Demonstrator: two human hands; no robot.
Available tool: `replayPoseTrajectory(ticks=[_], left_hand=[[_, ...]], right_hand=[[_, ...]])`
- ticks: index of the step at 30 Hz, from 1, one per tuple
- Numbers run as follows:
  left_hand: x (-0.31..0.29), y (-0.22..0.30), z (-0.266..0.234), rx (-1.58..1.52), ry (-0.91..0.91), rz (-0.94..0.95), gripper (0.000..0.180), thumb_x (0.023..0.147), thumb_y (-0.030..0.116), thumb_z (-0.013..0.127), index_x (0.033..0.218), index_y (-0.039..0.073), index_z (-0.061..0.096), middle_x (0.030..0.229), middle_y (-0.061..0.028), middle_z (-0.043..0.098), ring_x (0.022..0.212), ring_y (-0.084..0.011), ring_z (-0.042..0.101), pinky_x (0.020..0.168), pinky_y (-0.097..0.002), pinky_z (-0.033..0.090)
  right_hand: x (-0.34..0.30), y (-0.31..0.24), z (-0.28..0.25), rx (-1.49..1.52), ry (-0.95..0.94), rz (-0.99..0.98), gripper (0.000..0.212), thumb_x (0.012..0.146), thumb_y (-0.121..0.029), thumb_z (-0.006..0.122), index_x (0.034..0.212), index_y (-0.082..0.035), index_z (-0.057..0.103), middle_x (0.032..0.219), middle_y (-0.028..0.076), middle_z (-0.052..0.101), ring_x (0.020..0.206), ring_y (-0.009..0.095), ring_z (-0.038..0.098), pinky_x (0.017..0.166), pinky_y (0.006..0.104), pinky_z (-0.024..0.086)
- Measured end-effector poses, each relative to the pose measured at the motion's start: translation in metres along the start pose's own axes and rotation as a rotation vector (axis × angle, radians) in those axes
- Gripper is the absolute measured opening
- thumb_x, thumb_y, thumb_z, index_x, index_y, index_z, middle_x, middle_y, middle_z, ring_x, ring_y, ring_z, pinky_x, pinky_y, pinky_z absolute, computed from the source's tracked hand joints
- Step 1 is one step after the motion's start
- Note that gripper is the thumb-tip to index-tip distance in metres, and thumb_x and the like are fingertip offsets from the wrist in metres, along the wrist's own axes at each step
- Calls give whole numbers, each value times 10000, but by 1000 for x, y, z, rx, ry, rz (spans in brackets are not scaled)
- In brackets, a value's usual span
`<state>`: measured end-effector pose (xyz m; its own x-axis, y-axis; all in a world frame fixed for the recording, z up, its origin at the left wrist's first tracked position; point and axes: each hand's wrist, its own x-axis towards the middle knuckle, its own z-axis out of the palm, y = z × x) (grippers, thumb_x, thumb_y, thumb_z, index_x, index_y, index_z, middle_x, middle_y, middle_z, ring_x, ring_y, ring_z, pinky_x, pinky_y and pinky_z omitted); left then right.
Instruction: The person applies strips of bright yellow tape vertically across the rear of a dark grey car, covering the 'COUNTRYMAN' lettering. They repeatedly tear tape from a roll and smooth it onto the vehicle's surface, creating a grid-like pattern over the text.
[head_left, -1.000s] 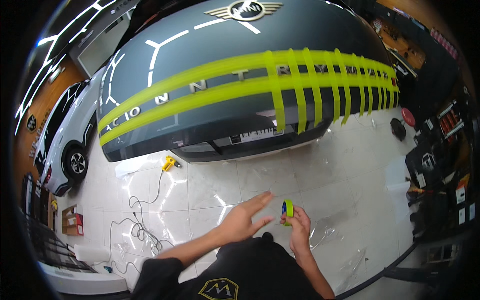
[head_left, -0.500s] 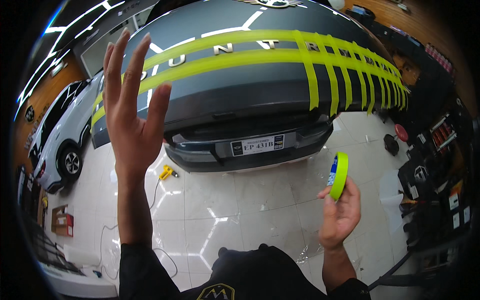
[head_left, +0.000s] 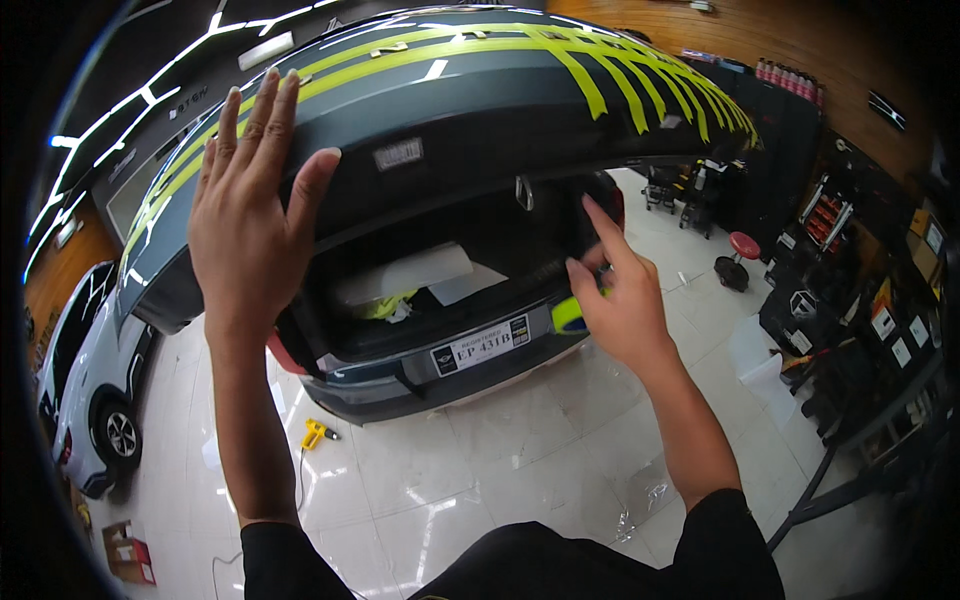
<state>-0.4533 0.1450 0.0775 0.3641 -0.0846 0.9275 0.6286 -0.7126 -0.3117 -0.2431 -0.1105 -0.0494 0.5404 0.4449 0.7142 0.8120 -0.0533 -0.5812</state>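
Observation:
My left hand (head_left: 255, 205) is raised with fingers spread, its palm pressed against the lower edge of the dark grey car's lifted tailgate (head_left: 470, 100). Yellow-green masking tape strips (head_left: 610, 70) run across the tailgate. My right hand (head_left: 620, 300) is at the right side of the open boot (head_left: 440, 280), forefinger pointing up, holding a roll of yellow-green tape (head_left: 570, 315) that shows below the palm. White paper sheets and a scrap of tape lie inside the boot.
A yellow tool (head_left: 315, 433) with a cable lies on the glossy white tiled floor (head_left: 520, 440). A white car (head_left: 95, 370) stands at the left. At the right are a red stool (head_left: 742, 250), tool carts and dark shelving (head_left: 850, 290).
The tailgate has swung up and the boot now stands open. My left hand went from the air onto the tailgate's edge. My right hand with the tape roll moved toward the boot.

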Motion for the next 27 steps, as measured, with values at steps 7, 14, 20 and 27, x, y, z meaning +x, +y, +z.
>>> replayPoseTrajectory(ticks=[7,14,20,27], left_hand=[[62,-36,11,141,110,2,699,967,774,437,1486,334,600,1532,-33,588,1464,-252,503,1168,-474,460],[134,-62,22,114,169,-122,633,994,760,393,1503,420,558,1529,-38,589,1383,-272,588,1114,-455,514],[199,-85,24,97,-15,-154,517,1066,583,381,1561,457,464,1536,34,580,1331,-268,624,1154,-440,467],[278,-145,23,386,84,139,504,1090,297,429,1574,437,448,1532,-15,584,1326,-272,627,1130,-425,491]], right_hand=[[82,29,-23,-217,274,-3,891,890,-142,704,1634,17,242,865,172,747,847,388,742,843,471,572],[176,14,-77,-485,265,-98,932,888,-210,679,1647,25,193,914,257,745,904,457,737,871,521,573],[222,1,-83,-596,262,-163,924,898,-240,656,1655,6,185,983,321,732,970,492,726,932,543,566],[284,-15,-113,-550,358,-292,823,857,-232,646,1629,-149,373,1202,350,686,1143,494,677,1055,546,514]])
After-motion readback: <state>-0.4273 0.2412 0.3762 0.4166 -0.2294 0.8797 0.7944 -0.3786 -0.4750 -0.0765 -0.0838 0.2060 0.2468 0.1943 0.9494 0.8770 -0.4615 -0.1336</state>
